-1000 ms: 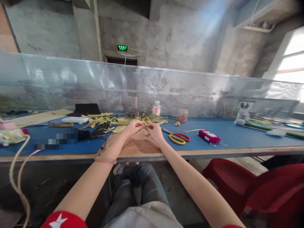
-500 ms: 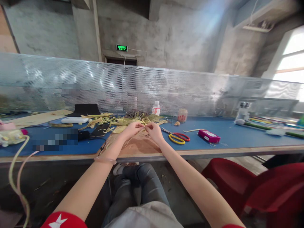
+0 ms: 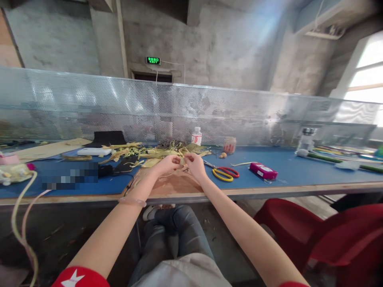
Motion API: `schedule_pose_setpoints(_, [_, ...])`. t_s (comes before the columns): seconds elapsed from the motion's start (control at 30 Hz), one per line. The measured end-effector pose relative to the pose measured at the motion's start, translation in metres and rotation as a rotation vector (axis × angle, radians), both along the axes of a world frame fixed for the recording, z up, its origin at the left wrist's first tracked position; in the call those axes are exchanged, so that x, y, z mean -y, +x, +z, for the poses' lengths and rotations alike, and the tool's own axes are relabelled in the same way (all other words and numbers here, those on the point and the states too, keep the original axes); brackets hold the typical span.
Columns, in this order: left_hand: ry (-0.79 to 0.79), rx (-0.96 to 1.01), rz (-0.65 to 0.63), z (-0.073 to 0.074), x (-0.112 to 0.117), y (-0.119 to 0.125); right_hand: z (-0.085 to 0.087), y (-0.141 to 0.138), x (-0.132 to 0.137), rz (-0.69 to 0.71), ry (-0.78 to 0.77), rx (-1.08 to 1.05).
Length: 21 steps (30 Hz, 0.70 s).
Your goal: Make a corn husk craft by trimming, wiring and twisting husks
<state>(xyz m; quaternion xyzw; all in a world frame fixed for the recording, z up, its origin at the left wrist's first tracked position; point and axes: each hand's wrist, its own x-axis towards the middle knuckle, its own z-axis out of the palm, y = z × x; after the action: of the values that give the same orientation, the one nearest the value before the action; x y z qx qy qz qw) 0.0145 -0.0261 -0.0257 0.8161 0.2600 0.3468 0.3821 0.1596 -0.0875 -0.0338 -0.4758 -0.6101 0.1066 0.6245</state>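
Note:
My left hand point(image 3: 168, 164) and my right hand point(image 3: 194, 164) meet over a brown board point(image 3: 176, 185) at the table's front edge. The fingers of both are closed in a pinch around a small pale piece of dried leaf point(image 3: 182, 161), mostly hidden by the fingertips. Thin light strands hang below the hands onto the board. Right behind them lies a heap of yellow-green dried leaves point(image 3: 151, 162). Scissors point(image 3: 224, 174) with one yellow and one red handle lie just right of my right hand, blades toward it.
A white-capped bottle point(image 3: 196, 136), a jar point(image 3: 229, 145) and a small round tan thing point(image 3: 223, 155) stand behind. At right lie a magenta pack point(image 3: 263, 171) and a green stem point(image 3: 324, 158). A perforated metal screen point(image 3: 254, 115) borders the back; a red chair point(image 3: 293, 223) stands right.
My fingertips have shifted slightly, and the pale piece between them shows more now. The arms and the things on the table stay where they were.

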Motion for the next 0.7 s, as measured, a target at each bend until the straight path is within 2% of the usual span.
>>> schedule_pose_setpoints(0.1, [-0.027,0.015,-0.028,-0.001,0.000,0.001,0.000,0.000,0.000,0.009,0.001,-0.019])
schedule_pose_setpoints(0.23, [-0.018,0.091,0.027,-0.001,0.005,0.001,-0.001,0.002,-0.003,0.024,0.004,-0.062])
schedule_pose_setpoints(0.4, [0.031,0.157,-0.065,0.003,0.012,0.001,-0.003,0.006,-0.008,0.027,0.019,-0.116])
schedule_pose_setpoints(0.53, [0.117,0.130,-0.027,0.003,0.010,0.001,-0.002,0.006,-0.005,0.012,0.040,-0.110])
schedule_pose_setpoints(0.7, [0.060,0.165,0.012,0.001,0.008,0.003,-0.001,0.004,-0.001,-0.021,0.075,-0.084])
